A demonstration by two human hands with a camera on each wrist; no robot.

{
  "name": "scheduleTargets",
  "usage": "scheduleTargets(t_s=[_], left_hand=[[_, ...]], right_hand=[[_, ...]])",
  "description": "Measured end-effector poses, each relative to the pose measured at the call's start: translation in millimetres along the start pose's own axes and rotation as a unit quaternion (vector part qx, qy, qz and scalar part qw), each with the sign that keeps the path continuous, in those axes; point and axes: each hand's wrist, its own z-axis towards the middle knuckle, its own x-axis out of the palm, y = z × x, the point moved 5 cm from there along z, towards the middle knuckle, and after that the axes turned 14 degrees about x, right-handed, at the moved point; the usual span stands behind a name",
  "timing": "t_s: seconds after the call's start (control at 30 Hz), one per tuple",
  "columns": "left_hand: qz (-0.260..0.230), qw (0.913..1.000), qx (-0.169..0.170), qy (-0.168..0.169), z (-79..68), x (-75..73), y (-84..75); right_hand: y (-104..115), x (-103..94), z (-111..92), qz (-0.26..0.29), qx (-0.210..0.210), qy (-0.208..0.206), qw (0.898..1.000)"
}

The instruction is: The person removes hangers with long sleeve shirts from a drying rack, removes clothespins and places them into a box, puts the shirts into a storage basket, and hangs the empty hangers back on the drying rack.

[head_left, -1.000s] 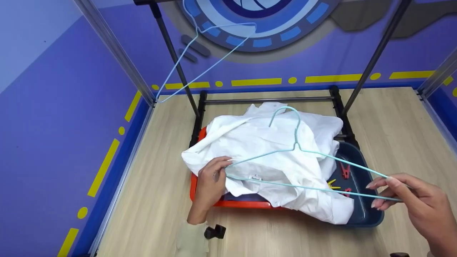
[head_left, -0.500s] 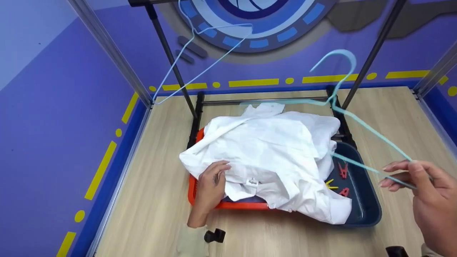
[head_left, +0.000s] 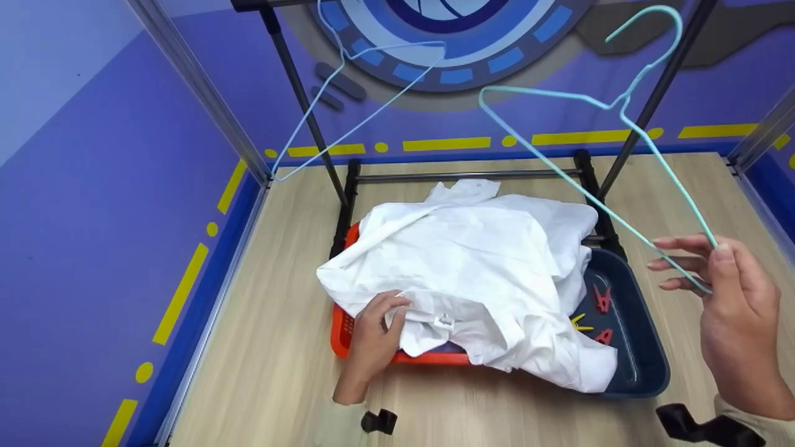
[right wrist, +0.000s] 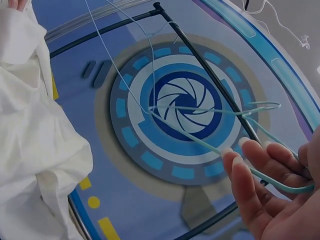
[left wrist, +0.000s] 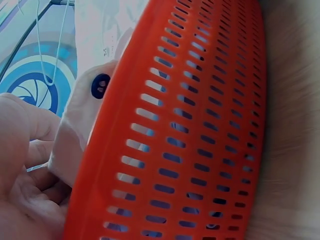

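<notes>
A white shirt (head_left: pixel 459 236) lies heaped over a red basket (head_left: pixel 435 358) and a dark blue basin (head_left: pixel 652 366). My left hand (head_left: pixel 376 329) holds the shirt's near left edge by the neck opening, thumb and curled fingers at the cloth. In the left wrist view, a fabric corner with a dark button (left wrist: pixel 100 86) reaches into those fingers, beside the basket's slotted wall. Out to the right, my right hand (head_left: pixel 726 279) grips one end of a mint-green wire hanger (head_left: pixel 559 171). The hanger tilts up, its hook toward the top of the head view.
A pale blue hanger (head_left: pixel 366 121) hangs at the upper left of a black rack (head_left: pixel 298 99), whose base stands behind the shirt. Red clothespins (head_left: pixel 602 299) and a yellow clothespin (head_left: pixel 581 323) lie in the basin. Purple panels (head_left: pixel 93 248) enclose the wooden table (head_left: pixel 248 310).
My left hand has let go of the green hanger and taken the shirt's edge. My right hand has raised the hanger off the shirt, up and to the right.
</notes>
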Motion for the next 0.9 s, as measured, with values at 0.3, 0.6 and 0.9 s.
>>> scheduleTargets(t_s=[0.3, 0.6, 0.9], left_hand=[[-0.003, 0.9999, 0.006, -0.011, -0.7, 0.8, 0.5], [-0.015, 0.9998, 0.002, -0.013, -2.5, -0.4, -1.2], [-0.004, 0.9995, 0.017, -0.027, -3.3, 0.2, -1.1]], right_hand=[[12.5, 17.0, 14.9, -0.102, -0.003, -0.008, 0.995], [23.7, 29.9, 35.1, -0.052, -0.016, 0.013, 0.998], [30.0, 40.2, 61.3, 0.041, -0.013, 0.051, 0.998]])
